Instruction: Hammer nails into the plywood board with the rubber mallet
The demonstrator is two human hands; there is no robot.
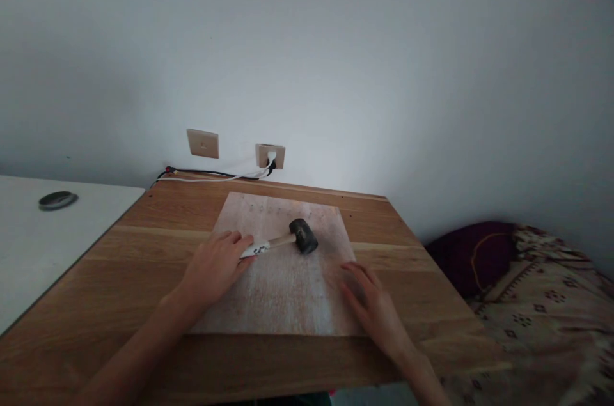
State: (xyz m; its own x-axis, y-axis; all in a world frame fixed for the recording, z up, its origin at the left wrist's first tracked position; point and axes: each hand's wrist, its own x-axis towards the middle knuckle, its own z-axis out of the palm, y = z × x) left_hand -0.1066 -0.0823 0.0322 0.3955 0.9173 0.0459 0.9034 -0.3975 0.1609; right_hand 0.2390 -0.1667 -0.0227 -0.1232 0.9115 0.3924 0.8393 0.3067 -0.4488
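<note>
A rubber mallet (304,236) with a black head and a pale wooden handle lies across a whitish, worn board (283,297). Its head points right, toward the board's middle. My left hand (213,263) is closed around the white-wrapped end of the handle, which its fingers partly hide. At the board's right edge is my right hand (368,300), its fingers curved and apart, with nothing visible between them. A row of small marks or studs, too small to make out, runs along the board's far end.
The board rests on a wooden table (158,252) against a wall. Cables (215,177) run along its back edge to a wall socket (270,156). A white table (62,233) at left bears a round grey object (58,200). Patterned bedding (542,304) lies at right.
</note>
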